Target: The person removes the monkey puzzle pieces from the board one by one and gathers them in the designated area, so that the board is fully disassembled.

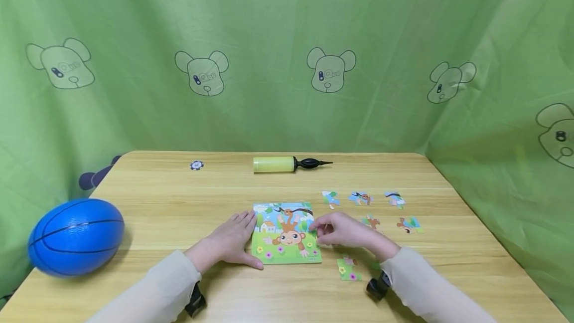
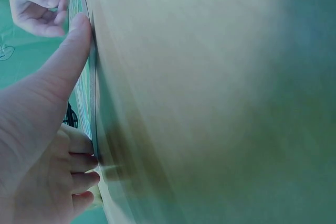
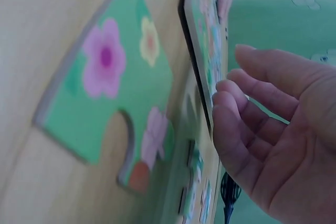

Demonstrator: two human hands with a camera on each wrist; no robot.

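A square monkey picture board (image 1: 287, 236) lies on the table, with flowers and a small house on it. My left hand (image 1: 233, 241) rests along its left side, thumb at the front left corner and fingers by the far left edge. At the right edge is my right hand (image 1: 338, 231), its fingers loosely bent. The right wrist view shows no piece between those fingers (image 3: 252, 124) and the thumb. Nearest to this hand lies a green flower puzzle piece (image 1: 349, 269), large in the right wrist view. Another piece (image 1: 371, 221) is partly hidden behind the hand.
Several loose puzzle pieces (image 1: 360, 198) lie to the right of the board. A yellow hand pump (image 1: 274, 165) with a black nozzle lies at the back, and a poker chip (image 1: 196, 165) at the back left. A blue ball (image 1: 76, 237) sits at the left edge.
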